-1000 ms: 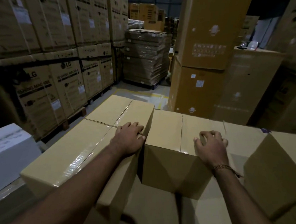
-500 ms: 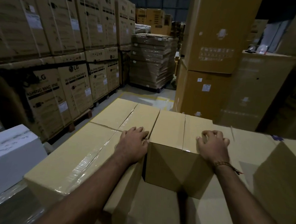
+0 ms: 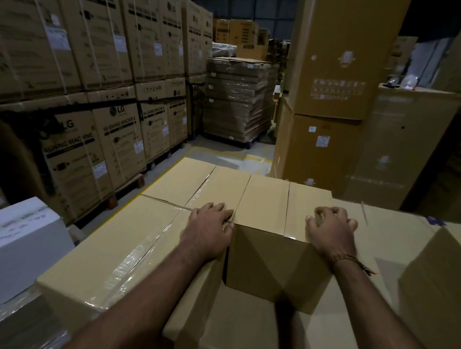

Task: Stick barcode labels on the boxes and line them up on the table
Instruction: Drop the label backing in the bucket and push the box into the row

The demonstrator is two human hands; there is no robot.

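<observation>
Bracing the box (image 3: pixel 265 203) at centre, the left hand (image 3: pixel 207 232) lies flat-fingered on its 9 o'clock edge, beside the long box (image 3: pixel 128 243), while the right hand (image 3: pixel 331 231) curls fingers over the 3 o'clock edge. Uneven pushing could skew the row.

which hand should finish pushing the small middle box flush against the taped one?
Right, probably. The right hand grips the small brown cardboard box at its outer top edge, so it can push toward the long tape-wrapped cardboard box. The left hand lies flat over the seam.
</observation>
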